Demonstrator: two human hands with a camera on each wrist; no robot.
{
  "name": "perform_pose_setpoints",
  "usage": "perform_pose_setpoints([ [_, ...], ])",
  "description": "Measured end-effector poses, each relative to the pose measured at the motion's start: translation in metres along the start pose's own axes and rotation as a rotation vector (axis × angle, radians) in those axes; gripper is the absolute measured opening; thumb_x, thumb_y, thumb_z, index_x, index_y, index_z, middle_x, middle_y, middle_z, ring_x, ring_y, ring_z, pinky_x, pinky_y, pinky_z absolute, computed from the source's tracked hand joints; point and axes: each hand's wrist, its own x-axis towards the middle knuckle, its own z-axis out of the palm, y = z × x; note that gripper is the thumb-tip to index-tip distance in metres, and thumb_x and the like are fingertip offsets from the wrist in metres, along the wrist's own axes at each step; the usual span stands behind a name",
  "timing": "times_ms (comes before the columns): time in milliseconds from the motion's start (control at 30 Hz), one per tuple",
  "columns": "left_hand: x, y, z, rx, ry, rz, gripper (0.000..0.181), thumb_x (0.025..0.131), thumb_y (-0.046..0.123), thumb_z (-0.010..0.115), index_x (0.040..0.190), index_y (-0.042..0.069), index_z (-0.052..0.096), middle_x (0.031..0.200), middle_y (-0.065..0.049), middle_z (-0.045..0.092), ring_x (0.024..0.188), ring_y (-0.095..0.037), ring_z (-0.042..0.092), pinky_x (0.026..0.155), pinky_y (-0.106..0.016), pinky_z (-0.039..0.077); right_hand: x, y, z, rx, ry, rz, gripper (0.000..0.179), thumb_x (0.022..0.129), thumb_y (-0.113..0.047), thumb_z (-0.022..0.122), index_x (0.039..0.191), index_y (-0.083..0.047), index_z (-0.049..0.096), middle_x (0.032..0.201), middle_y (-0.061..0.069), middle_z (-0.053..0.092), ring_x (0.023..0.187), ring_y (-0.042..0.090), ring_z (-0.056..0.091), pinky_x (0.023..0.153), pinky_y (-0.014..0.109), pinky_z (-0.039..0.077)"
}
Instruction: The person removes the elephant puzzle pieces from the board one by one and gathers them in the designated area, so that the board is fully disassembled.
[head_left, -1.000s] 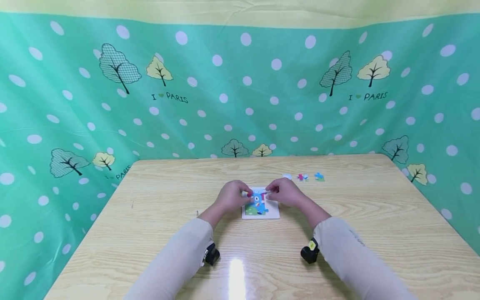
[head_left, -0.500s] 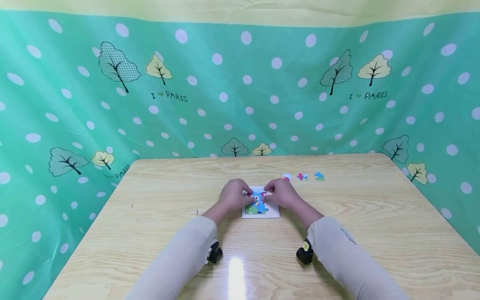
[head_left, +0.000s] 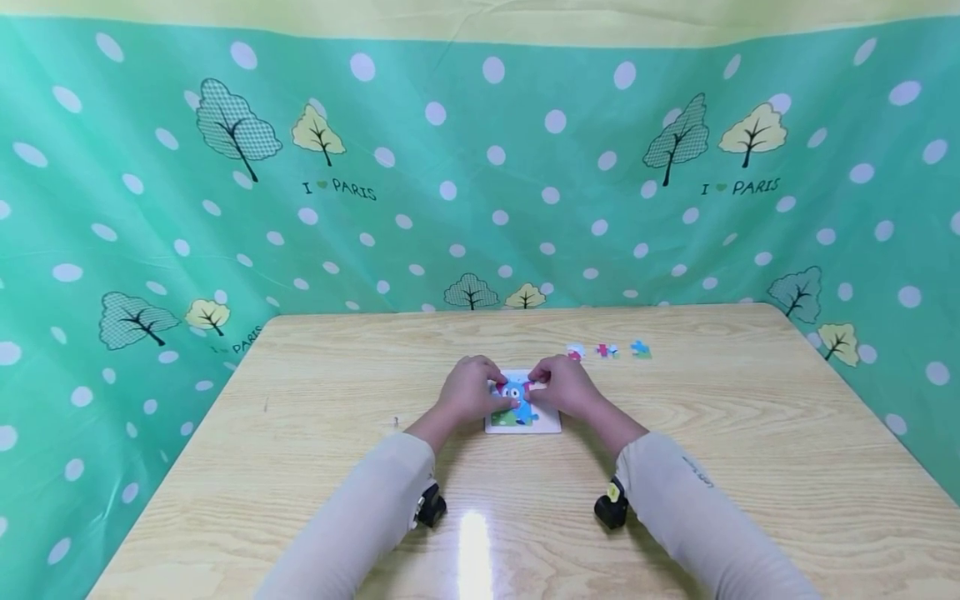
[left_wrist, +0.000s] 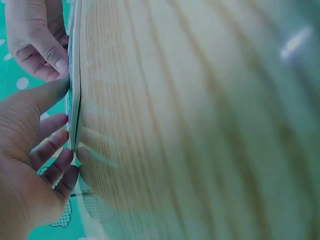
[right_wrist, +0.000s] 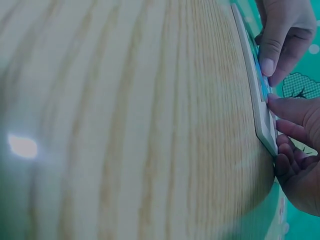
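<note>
A small jigsaw puzzle of a blue cartoon creature [head_left: 522, 411] lies in a white board [head_left: 550, 422] on the table. At its left part, my left hand [head_left: 468, 389] pinches a puzzle piece between thumb and forefinger. My right hand [head_left: 567, 387] pinches the puzzle's upper right part with thumb and forefinger. Fingers hide much of the pieces' edges. In the left wrist view, the left hand [left_wrist: 30, 145] has its thumb on the puzzle and the other fingers at the board's edge. The right hand [right_wrist: 300, 135] touches the board's side in the right wrist view.
Behind the right hand lie several loose pieces: a white and red one [head_left: 575, 352], red and white ones [head_left: 606, 351] and a blue and green one [head_left: 641, 349]. A tiny object [head_left: 396, 422] lies left of the board. A green dotted curtain [head_left: 480, 167] hangs behind the wooden table [head_left: 337, 367].
The right hand has come slightly left and onto the puzzle. Both of the creature's eyes show now, where one showed a second ago. The left hand has shifted only a little.
</note>
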Motion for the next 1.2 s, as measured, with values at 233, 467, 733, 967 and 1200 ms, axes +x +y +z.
perform_pose_setpoints([
  [233,-0.001,-0.001,0.002,-0.014,-0.002,-0.013,0.043,0.077,0.041,0.083,0.106,0.009,0.076,0.112,-0.002,0.063,0.11,-0.022,0.054,0.108,-0.037,0.037,0.0,-0.002,0.002,0.025,-0.007,0.049,0.027,0.083,-0.016,0.079,0.105,-0.005,0.07,0.095,0.005,0.062,0.09,0.021,0.055,0.084,0.036,0.05],
  [467,-0.001,-0.001,0.002,-0.046,0.013,-0.024,0.045,0.075,0.041,0.084,0.102,0.006,0.074,0.111,-0.004,0.064,0.111,-0.024,0.054,0.102,-0.037,0.042,-0.001,-0.003,0.003,0.063,0.011,0.059,0.027,0.081,-0.012,0.08,0.103,-0.004,0.067,0.094,0.005,0.062,0.089,0.02,0.057,0.085,0.036,0.05],
  [733,-0.003,-0.001,0.001,-0.053,0.021,-0.002,0.043,0.076,0.038,0.084,0.102,0.006,0.074,0.112,-0.004,0.064,0.111,-0.024,0.055,0.105,-0.038,0.039,-0.003,-0.002,0.003,0.139,0.043,0.011,0.012,0.087,-0.004,0.07,0.098,-0.004,0.064,0.088,0.005,0.06,0.082,0.019,0.055,0.076,0.032,0.049],
  [967,-0.002,-0.004,0.004,-0.068,0.022,0.016,0.042,0.077,0.037,0.084,0.105,0.008,0.075,0.113,-0.004,0.063,0.11,-0.024,0.054,0.102,-0.038,0.04,-0.007,0.003,-0.002,0.222,0.055,-0.038,0.008,0.091,-0.003,0.065,0.098,-0.004,0.065,0.091,0.006,0.061,0.085,0.019,0.055,0.079,0.031,0.049],
  [1200,-0.002,-0.005,0.004,-0.089,-0.016,-0.003,0.042,0.079,0.04,0.081,0.113,0.015,0.074,0.117,-0.003,0.059,0.113,-0.024,0.05,0.101,-0.039,0.04,-0.012,0.011,-0.013,0.276,0.09,-0.01,0.008,0.091,-0.002,0.066,0.098,-0.004,0.065,0.093,0.007,0.062,0.088,0.021,0.057,0.079,0.031,0.05],
])
